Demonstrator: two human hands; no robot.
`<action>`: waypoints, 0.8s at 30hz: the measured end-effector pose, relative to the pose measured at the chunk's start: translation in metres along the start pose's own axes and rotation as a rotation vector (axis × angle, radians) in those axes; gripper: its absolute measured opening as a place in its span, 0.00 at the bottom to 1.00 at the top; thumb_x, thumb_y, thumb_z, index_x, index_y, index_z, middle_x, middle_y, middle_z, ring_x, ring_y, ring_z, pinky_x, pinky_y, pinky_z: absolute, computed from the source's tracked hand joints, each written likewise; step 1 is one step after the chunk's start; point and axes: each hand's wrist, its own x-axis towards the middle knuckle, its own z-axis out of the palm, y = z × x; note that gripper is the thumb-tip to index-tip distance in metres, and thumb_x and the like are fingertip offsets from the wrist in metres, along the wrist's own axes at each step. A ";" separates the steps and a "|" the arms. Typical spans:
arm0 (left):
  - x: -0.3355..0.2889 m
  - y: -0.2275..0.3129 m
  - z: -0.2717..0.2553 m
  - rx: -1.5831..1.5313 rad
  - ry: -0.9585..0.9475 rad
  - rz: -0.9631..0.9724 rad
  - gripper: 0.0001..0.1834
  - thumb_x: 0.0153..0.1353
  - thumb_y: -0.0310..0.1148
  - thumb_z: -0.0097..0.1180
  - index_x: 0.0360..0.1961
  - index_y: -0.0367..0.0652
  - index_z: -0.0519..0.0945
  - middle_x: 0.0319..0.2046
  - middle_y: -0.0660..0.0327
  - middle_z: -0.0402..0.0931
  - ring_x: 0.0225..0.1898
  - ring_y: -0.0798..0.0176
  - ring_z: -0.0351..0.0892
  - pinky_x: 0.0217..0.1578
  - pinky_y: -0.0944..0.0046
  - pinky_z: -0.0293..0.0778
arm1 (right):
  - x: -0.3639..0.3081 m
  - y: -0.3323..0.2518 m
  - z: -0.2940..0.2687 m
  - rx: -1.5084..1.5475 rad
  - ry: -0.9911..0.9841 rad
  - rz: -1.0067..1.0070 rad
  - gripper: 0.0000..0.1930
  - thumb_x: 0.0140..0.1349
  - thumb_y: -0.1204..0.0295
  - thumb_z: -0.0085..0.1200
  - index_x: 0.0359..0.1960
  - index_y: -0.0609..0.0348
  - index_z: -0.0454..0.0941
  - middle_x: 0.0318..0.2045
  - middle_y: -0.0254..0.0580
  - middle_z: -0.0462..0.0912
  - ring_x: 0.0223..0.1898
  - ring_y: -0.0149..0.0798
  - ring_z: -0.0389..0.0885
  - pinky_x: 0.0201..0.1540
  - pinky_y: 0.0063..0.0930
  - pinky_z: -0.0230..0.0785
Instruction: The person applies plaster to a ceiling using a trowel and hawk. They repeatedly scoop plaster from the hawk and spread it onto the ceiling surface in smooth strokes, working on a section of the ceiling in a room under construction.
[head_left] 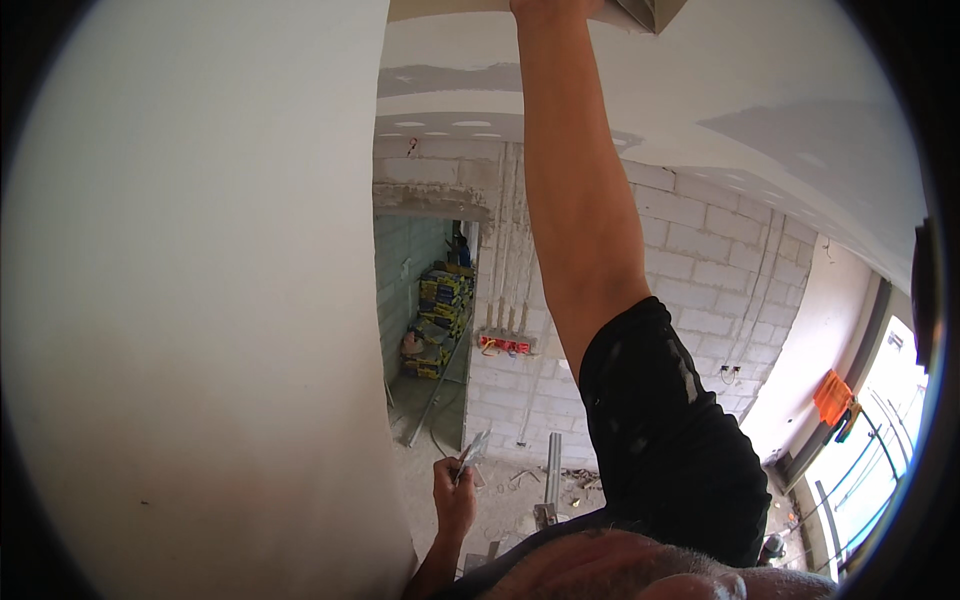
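Low in the picture, my left hand is closed round a small putty knife, whose pale metal blade points up and to the right. It is close to the smooth white wall on the left. My right arm stretches straight up toward the plastered ceiling. Only the base of my right hand shows at the top edge; its fingers are cut off. Beside it is a flat grey-brown piece with a sharp corner; whether my right hand holds it cannot be seen.
Behind stands a bare block wall with red electrical boxes. Through a doorway lie stacked bags. Below is an upright metal profile amid floor rubble. At the right an orange cloth hangs by a bright window opening with bars.
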 end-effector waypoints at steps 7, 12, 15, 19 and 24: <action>-0.002 -0.002 -0.001 -0.022 -0.007 0.019 0.08 0.69 0.24 0.55 0.45 0.37 0.69 0.39 0.59 0.70 0.38 0.66 0.69 0.44 0.63 0.70 | 0.002 -0.001 0.003 0.041 -0.025 0.007 0.17 0.76 0.70 0.51 0.61 0.65 0.70 0.53 0.47 0.75 0.50 0.48 0.79 0.55 0.40 0.76; -0.003 -0.005 -0.001 -0.006 -0.011 0.015 0.08 0.69 0.23 0.55 0.45 0.37 0.69 0.39 0.58 0.71 0.38 0.65 0.70 0.44 0.63 0.71 | 0.007 0.000 0.003 0.047 -0.022 0.028 0.17 0.76 0.70 0.51 0.61 0.66 0.70 0.53 0.48 0.75 0.49 0.48 0.78 0.55 0.40 0.75; -0.001 -0.006 0.001 -0.019 -0.003 -0.013 0.08 0.69 0.23 0.55 0.45 0.37 0.69 0.39 0.58 0.71 0.38 0.65 0.70 0.44 0.63 0.71 | 0.011 0.003 0.000 0.052 0.014 0.051 0.17 0.76 0.70 0.51 0.60 0.66 0.70 0.54 0.48 0.75 0.49 0.48 0.78 0.55 0.40 0.75; -0.001 -0.005 0.003 -0.021 0.001 0.015 0.08 0.69 0.24 0.55 0.46 0.37 0.69 0.38 0.58 0.71 0.38 0.66 0.70 0.43 0.63 0.71 | 0.012 0.002 0.001 0.081 0.002 0.041 0.16 0.76 0.70 0.51 0.59 0.66 0.72 0.53 0.49 0.76 0.50 0.48 0.78 0.55 0.40 0.76; -0.003 -0.003 -0.001 0.024 0.001 -0.005 0.08 0.69 0.23 0.54 0.46 0.37 0.69 0.38 0.59 0.71 0.37 0.66 0.70 0.43 0.62 0.71 | -0.002 0.001 0.008 0.062 0.055 0.013 0.18 0.76 0.70 0.51 0.61 0.68 0.70 0.54 0.51 0.75 0.53 0.50 0.78 0.57 0.41 0.76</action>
